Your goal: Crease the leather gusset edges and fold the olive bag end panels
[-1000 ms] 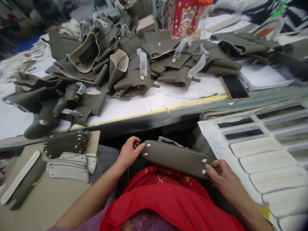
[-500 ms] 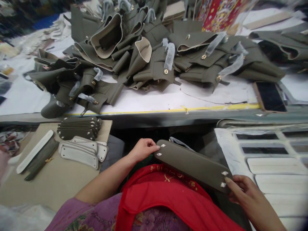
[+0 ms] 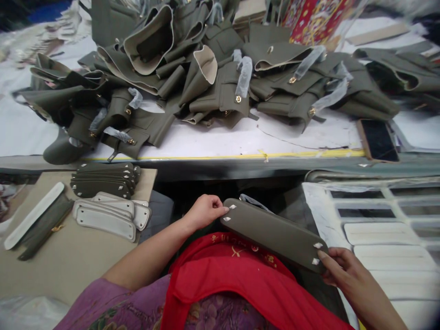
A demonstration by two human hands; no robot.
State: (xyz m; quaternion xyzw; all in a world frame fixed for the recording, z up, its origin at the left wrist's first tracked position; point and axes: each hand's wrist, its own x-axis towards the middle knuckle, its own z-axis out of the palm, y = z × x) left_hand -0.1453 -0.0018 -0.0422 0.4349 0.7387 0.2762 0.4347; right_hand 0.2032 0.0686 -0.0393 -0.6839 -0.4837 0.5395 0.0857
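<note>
Head view: my left hand point(image 3: 206, 212) and right hand point(image 3: 347, 268) are pinching opposite ends of an olive panel point(image 3: 271, 233), which is slanting before my red apron point(image 3: 227, 284).

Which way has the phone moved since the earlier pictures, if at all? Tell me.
No: the phone lies at the right end of the yellow strip, as before.

Between my left hand point(image 3: 207, 212) and my right hand point(image 3: 344, 269) I have one olive panel point(image 3: 271, 236) bearing four diamond studs point(image 3: 318, 245), two beside each hand. Left of my left hand I count one long white strip point(image 3: 34, 215), one olive strip point(image 3: 46, 228) and at least three pale panels point(image 3: 105, 222); the dark panels point(image 3: 101, 189) stacked there overlap too much to count. Beyond my right hand: one phone point(image 3: 379, 141).
</note>
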